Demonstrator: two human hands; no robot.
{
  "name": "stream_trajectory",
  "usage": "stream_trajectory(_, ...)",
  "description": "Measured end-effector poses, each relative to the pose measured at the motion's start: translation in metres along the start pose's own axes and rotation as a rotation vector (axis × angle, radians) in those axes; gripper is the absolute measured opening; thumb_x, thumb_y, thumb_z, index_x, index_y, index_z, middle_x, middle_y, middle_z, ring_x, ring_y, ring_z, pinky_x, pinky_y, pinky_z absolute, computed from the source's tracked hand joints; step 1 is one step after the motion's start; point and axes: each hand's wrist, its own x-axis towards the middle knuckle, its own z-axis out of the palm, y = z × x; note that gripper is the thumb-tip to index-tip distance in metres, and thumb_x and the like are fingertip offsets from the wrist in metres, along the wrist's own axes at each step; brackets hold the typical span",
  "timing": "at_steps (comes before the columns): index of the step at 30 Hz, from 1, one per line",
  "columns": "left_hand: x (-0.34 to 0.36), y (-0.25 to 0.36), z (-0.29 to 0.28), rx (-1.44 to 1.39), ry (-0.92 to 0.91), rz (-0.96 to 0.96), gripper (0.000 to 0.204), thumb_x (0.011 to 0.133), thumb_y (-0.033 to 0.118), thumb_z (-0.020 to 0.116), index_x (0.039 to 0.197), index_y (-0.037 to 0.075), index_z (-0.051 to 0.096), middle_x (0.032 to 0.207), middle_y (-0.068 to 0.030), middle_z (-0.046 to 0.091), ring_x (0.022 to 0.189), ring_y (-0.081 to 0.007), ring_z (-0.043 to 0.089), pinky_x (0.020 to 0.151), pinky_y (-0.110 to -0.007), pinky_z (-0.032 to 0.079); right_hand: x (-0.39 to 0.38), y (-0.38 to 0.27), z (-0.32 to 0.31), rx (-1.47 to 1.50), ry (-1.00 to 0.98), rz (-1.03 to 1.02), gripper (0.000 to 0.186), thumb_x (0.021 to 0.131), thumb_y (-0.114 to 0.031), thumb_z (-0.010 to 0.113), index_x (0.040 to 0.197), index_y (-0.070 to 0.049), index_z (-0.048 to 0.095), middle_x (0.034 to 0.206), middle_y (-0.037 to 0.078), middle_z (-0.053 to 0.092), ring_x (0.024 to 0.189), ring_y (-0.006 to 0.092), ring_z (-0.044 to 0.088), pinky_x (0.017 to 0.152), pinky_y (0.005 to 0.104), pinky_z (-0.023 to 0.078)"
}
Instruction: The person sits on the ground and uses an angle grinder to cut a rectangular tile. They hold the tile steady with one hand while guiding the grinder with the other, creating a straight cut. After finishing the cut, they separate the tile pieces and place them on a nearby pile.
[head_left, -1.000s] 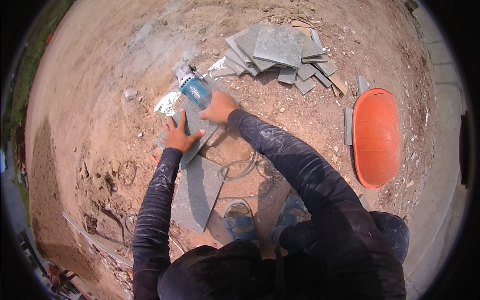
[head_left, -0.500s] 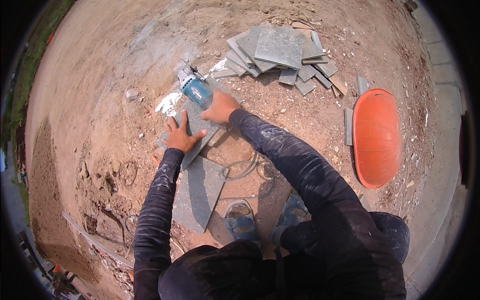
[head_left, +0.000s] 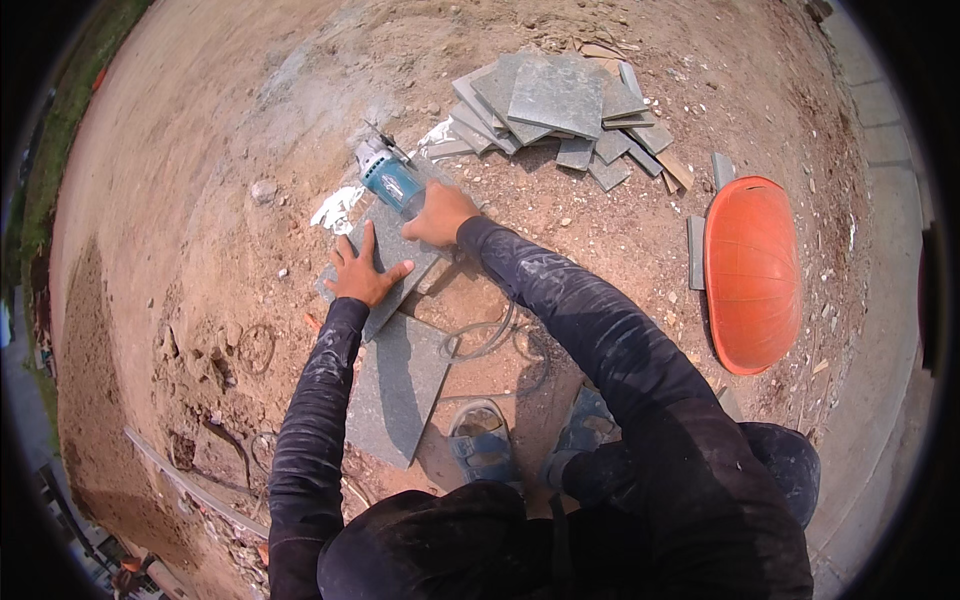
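My right hand (head_left: 445, 215) grips a teal and silver angle grinder (head_left: 388, 176), whose head is over the far end of a grey stone tile (head_left: 400, 292). My left hand (head_left: 365, 270) presses on that tile with fingers spread, just left of and below the grinder. A second grey tile (head_left: 395, 385) lies flat below it, partly under the upper one. A looped cable (head_left: 487, 343) lies on the dirt to the right of the tiles. White scraps (head_left: 338, 208) lie by the grinder's left side.
A pile of grey tile pieces (head_left: 555, 95) lies at the top. An orange plastic basin, seemingly upside down (head_left: 755, 275), is at the right beside thin stone strips (head_left: 697, 253). A concrete edge (head_left: 880, 300) runs along the right. My sandalled feet (head_left: 478, 440) are below the cable.
My hands and the grinder have shifted very slightly to the right in the picture since a second ago; both keep the same hold. Little else differs.
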Motion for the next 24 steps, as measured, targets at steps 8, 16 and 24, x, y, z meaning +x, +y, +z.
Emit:
stream_trajectory(8, 0.000, 0.003, 0.000, 0.013, -0.003, -0.002, 0.115, 0.063, 0.084, 0.061, 0.153, 0.032, 0.013, 0.155, -0.0281, 0.011, 0.141, -0.0521, 0.013, 0.099, -0.078, 0.018, 0.003, 0.006, 0.002, 0.000, 0.036, -0.038, 0.077, 0.061, -0.040, 0.078, 0.115, 0.010, 0.054, 0.108, 0.028, 0.063, 0.102, 0.0384, 0.063, 0.089, 0.0393, 0.050)
stream_trajectory(16, 0.002, 0.000, 0.001, 0.003, -0.007, 0.001, 0.115, 0.062, 0.085, 0.061, 0.153, 0.032, 0.013, 0.155, -0.0288, 0.010, 0.141, -0.0529, 0.012, 0.099, -0.078, 0.018, -0.002, 0.004, -0.003, 0.034, 0.002, -0.014, 0.076, 0.061, -0.039, 0.078, 0.115, 0.010, 0.055, 0.110, 0.029, 0.063, 0.103, 0.0382, 0.063, 0.090, 0.0395, 0.050)
stream_trajectory(24, 0.003, -0.001, 0.004, -0.006, 0.008, 0.010, 0.115, 0.062, 0.085, 0.061, 0.153, 0.032, 0.015, 0.155, -0.0291, 0.011, 0.141, -0.0531, 0.012, 0.099, -0.078, 0.017, -0.009, 0.004, -0.007, 0.009, -0.012, 0.011, 0.079, 0.061, -0.036, 0.080, 0.122, 0.006, 0.051, 0.117, 0.025, 0.062, 0.109, 0.0364, 0.062, 0.093, 0.0395, 0.051)
